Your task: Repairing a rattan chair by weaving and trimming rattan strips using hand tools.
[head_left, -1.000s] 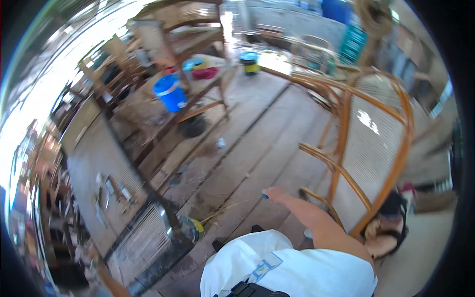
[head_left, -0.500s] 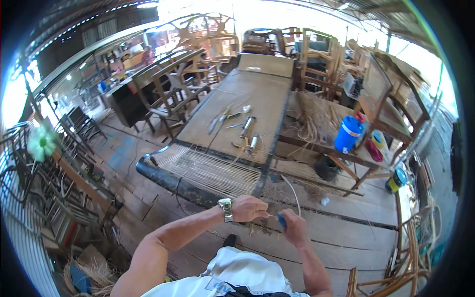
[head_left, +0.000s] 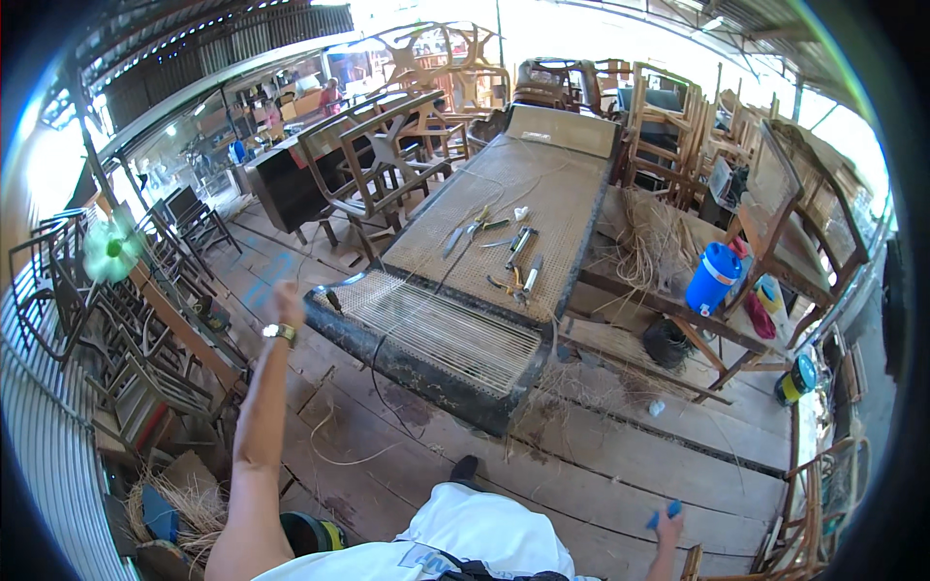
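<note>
My left arm is stretched out past the left end of the long woven-cane frame. My left hand [head_left: 288, 308], wrist ringed by a metal watch [head_left: 280, 332], is smeared by motion, so its fingers and anything in them cannot be made out. At lower right my right hand [head_left: 668, 531] is closed on a small blue object [head_left: 666, 512], its kind unclear. Ahead lies the frame's cane panel [head_left: 528, 184], dense at the far part, with open parallel strands [head_left: 436, 324] nearest me. Pliers [head_left: 478, 222], a knife [head_left: 452, 241] and several other hand tools rest on the panel.
Wooden chairs [head_left: 368, 165] stand beyond on the left. On the right, a low bench [head_left: 620, 281] bears loose cane strands [head_left: 649, 232] and a blue water jug [head_left: 715, 279]. A spinning green fan [head_left: 111, 249] is at far left. A thin strand [head_left: 334, 450] curls on the plank floor.
My hands, together before the frame's near edge, have parted widely: the left swung out to the left, the right dropped down and right with the blue object. The view has shifted slightly left.
</note>
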The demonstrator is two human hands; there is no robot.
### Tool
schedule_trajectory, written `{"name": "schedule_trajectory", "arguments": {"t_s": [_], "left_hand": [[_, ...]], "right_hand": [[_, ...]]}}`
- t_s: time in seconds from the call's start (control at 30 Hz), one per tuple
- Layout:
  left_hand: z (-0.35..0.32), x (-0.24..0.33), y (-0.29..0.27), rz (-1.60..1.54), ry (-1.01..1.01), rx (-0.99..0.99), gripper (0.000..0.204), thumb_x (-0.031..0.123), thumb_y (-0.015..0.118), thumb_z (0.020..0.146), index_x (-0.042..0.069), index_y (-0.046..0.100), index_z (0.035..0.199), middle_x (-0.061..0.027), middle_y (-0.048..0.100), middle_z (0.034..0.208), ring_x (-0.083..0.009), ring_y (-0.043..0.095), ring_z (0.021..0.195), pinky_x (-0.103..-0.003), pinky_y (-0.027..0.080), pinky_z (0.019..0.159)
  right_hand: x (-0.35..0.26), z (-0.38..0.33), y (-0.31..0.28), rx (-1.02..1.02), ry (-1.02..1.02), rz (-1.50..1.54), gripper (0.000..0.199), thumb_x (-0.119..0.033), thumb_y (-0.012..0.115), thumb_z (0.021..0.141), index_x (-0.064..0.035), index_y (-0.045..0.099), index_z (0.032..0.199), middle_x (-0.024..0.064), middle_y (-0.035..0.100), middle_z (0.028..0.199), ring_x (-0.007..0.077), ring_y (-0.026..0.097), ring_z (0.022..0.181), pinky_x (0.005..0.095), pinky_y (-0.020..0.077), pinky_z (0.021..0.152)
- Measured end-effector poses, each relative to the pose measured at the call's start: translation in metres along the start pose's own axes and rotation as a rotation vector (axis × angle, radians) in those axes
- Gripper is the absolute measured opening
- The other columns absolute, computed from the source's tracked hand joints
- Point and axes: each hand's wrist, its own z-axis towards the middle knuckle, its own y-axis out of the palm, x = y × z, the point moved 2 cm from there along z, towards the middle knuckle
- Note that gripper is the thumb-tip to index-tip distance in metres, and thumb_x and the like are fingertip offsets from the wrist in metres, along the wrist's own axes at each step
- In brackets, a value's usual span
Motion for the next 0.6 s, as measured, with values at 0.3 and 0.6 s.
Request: {"name": "schedule_trajectory", "arguments": {"t_s": [0.3, 0.6], "left_hand": [[-0.271, 0.315, 0.080, -0.603, -0.033, -0.964, 0.008, 0.014, 0.065, 0.085, 0.006, 0.066, 0.086, -0.0077, 0.068, 0.080, -0.0188, 0.067, 0.068, -0.031, 0.052, 0.063], [-0.217, 0.315, 0.091, -0.788, -0.107, -0.525, 0.006, 0.006, 0.066, 0.081, 0.007, 0.063, 0.086, -0.0039, 0.063, 0.077, -0.0131, 0.060, 0.070, -0.028, 0.049, 0.065]], "right_hand": [[-0.451, -0.074, -0.008, -0.951, 0.224, 1.850, 0.032, -0.029, 0.062, 0.096, -0.0120, 0.053, 0.121, 0.0030, 0.062, 0.106, 0.0178, 0.062, 0.099, 0.0336, 0.0521, 0.081], [-0.503, -0.109, -0.081, -1.035, -0.536, 0.898, 0.022, -0.024, 0.067, 0.092, -0.0080, 0.053, 0.100, 0.0092, 0.064, 0.079, 0.0254, 0.062, 0.065, 0.0372, 0.0481, 0.057]]}}
